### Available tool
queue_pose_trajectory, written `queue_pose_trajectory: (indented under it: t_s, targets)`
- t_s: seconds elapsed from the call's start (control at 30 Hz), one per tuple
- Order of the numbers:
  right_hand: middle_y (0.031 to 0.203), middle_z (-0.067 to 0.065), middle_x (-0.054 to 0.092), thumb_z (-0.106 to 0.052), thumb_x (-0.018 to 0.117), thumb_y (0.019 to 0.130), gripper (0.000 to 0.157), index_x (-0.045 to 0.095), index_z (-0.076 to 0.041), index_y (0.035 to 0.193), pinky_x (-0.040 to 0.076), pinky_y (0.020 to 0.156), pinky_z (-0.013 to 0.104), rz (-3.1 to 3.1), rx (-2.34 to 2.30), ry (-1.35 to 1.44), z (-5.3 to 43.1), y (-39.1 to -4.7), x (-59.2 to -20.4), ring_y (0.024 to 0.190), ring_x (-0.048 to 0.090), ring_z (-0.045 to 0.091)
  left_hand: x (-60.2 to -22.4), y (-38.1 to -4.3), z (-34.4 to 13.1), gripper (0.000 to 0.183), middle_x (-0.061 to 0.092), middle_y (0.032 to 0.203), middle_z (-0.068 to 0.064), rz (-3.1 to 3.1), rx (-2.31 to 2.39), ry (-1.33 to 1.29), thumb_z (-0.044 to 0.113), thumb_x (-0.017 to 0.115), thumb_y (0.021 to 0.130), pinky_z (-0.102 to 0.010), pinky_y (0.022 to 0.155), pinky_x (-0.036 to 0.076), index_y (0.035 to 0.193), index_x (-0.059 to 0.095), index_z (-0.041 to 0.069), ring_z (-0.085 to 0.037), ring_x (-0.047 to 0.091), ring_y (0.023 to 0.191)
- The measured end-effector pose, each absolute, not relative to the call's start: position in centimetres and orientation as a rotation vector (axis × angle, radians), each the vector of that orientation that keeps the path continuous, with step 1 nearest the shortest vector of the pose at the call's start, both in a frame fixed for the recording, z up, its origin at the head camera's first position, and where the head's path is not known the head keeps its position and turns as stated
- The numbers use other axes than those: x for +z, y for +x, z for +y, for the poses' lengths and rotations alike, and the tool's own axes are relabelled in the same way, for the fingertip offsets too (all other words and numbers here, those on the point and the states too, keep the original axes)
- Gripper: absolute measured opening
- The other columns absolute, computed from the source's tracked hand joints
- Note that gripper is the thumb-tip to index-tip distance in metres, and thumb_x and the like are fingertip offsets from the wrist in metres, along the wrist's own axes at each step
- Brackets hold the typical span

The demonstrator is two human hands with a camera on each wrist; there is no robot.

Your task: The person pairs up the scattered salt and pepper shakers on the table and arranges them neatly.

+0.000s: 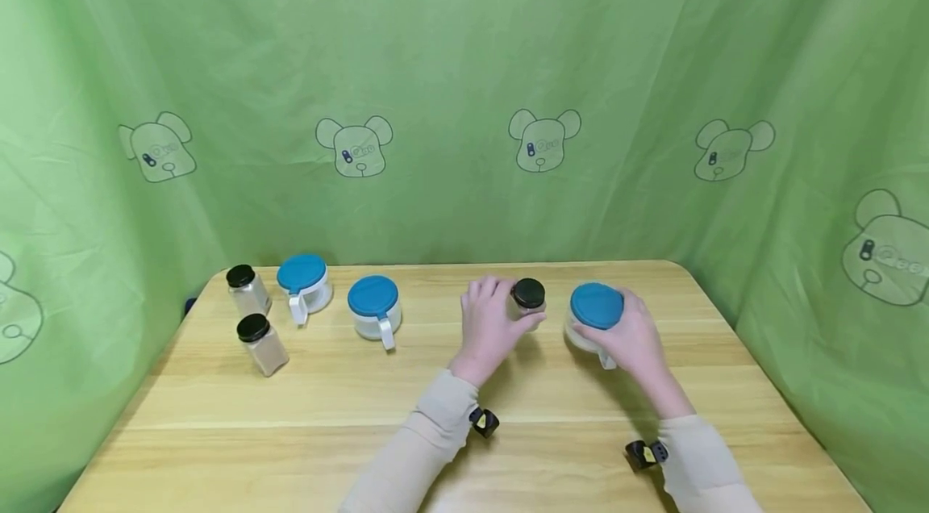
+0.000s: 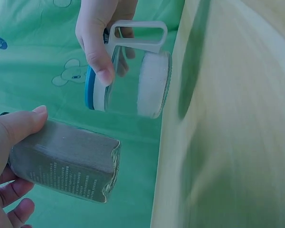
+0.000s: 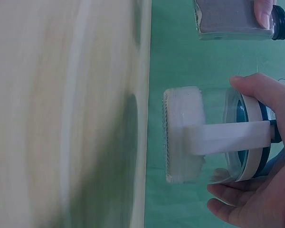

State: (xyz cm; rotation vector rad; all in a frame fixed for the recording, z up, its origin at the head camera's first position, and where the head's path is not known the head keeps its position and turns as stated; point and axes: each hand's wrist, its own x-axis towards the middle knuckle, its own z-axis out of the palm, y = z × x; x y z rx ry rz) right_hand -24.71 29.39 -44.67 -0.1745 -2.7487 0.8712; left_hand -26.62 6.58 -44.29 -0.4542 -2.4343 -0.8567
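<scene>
My left hand [image 1: 489, 325] grips a square glass jar [image 2: 66, 159] of greyish-brown powder near its black lid [image 1: 528, 293]. Printed text covers one side of that jar. To the right, my right hand [image 1: 635, 338] holds a clear seasoning pot [image 3: 185, 135] around its upper rim, just under the blue lid [image 1: 597, 305]. White grains fill the lower part of the pot, and its white handle [image 3: 228, 137] points toward me. Both wrist views show the jar and the pot raised above the wooden table [image 2: 237, 142], their shadows lying on it.
On the left of the table stand two blue-lidded pots, one farther back [image 1: 305, 285] and one nearer the middle [image 1: 374, 308]. Beside them are two black-lidded jars, a pale one [image 1: 250, 292] and a brownish one [image 1: 264, 346]. A green curtain [image 1: 450, 53] surrounds the table.
</scene>
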Motion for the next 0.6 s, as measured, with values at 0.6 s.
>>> queue_pose_trajectory:
  t_s: [0.6]
  targets:
    - [0.135,0.038,0.043,-0.051,0.08,0.073,0.107,0.028,0.012,0.143,0.044,0.091,0.066,-2.742,0.854,-0.186,31.5,-22.9,-44.6,0.117,0.048,0.053,-44.7,-25.2,8.6,0.064,0.062,0.113,0.005,-2.459,-0.84,-0.548,0.061,0.074,0.074,-0.029,0.088,0.035,0.12,0.064,0.017,-0.012,0.048,0.101]
